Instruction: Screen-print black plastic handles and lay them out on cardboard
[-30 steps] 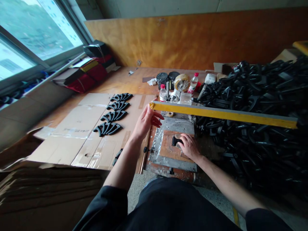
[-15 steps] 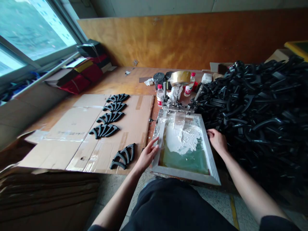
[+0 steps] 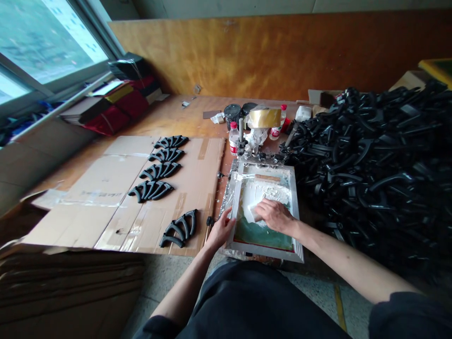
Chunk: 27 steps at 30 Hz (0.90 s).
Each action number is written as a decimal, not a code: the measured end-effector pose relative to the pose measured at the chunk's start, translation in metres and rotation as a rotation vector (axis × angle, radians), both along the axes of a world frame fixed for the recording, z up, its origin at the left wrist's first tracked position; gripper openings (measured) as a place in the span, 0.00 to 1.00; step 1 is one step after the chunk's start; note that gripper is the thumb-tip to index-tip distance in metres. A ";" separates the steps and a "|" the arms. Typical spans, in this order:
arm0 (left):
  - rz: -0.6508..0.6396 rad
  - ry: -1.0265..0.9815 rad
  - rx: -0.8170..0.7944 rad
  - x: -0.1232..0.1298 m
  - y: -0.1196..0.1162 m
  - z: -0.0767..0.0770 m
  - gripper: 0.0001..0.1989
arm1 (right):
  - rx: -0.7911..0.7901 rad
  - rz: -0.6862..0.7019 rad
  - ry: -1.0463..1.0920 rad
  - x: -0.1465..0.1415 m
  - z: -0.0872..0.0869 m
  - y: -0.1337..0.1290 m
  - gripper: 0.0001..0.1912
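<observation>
A screen-printing frame (image 3: 298, 242) with a green mesh lies in front of me, hinged to clamps at its far end. White ink (image 3: 278, 192) is spread thickly over the mesh's upper part. My right hand (image 3: 276, 216) is closed around a small squeegee (image 3: 254, 213), whose blade rests in the ink near the middle of the mesh. My left hand (image 3: 222, 229) grips the left rail of the frame, its fingertips at the edge. What lies under the mesh is hidden.
Cardboard (image 3: 88, 188) at left bears rows of black curved parts (image 3: 151, 190) and a nearer group (image 3: 179, 229). A big heap of black parts (image 3: 374, 174) rises at right. Behind the frame stand bottles (image 3: 233, 139), dark jars (image 3: 232, 114) and a tape roll (image 3: 264, 117).
My right hand has left the frame's right rail and taken hold of the squeegee, drawing it down from the far end. The frame has lowered. My left hand has closed on the left rail.
</observation>
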State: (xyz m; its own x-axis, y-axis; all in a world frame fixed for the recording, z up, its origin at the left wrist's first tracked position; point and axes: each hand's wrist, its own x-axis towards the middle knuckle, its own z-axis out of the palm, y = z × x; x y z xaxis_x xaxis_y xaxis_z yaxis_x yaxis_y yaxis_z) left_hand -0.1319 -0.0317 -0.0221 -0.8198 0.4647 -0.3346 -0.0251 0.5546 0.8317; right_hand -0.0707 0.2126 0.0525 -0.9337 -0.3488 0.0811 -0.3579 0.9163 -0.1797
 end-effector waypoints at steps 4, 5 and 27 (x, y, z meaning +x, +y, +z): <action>0.001 0.004 0.008 -0.001 0.000 -0.003 0.28 | -0.058 0.158 -0.081 0.005 0.010 0.005 0.05; 0.004 -0.002 0.019 -0.002 0.000 -0.004 0.28 | -0.071 0.118 -0.067 0.003 0.011 0.005 0.04; 0.192 -0.198 0.691 -0.031 0.034 0.156 0.30 | -0.364 -0.967 0.335 -0.020 0.043 0.150 0.20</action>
